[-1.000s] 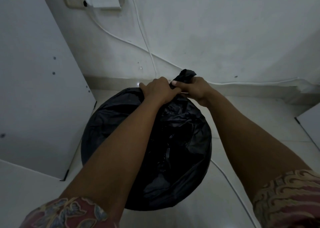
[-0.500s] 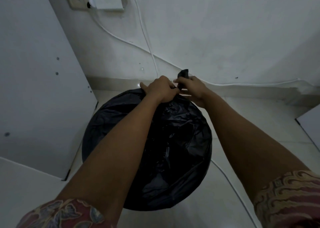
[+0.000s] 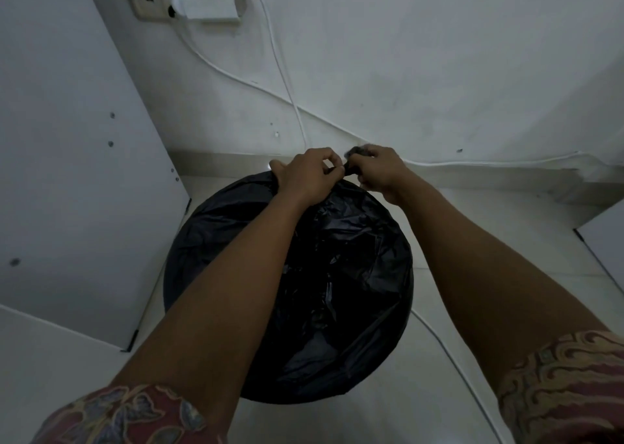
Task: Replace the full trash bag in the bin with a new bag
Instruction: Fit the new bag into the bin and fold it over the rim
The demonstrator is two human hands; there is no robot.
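Note:
A round bin on the floor below me is covered by a black trash bag (image 3: 337,274), its crinkled plastic stretched over the rim. At the bin's far edge my left hand (image 3: 304,176) and my right hand (image 3: 381,170) meet. Each pinches a gathered bit of the black plastic, and a short dark twist shows between their fingers. My forearms cross over the bag and hide part of it. The bin's own wall is hidden under the plastic.
A white cabinet panel (image 3: 67,173) stands close on the left of the bin. The white wall behind carries a socket with a plug adapter (image 3: 202,1) and white cables (image 3: 280,68) that run down to the tiled floor (image 3: 506,234). One cable lies right of the bin.
The tuft of black plastic that stood up above my right hand has been drawn down between my fingers; only a small twist shows now. Both hands stay at the bin's far edge.

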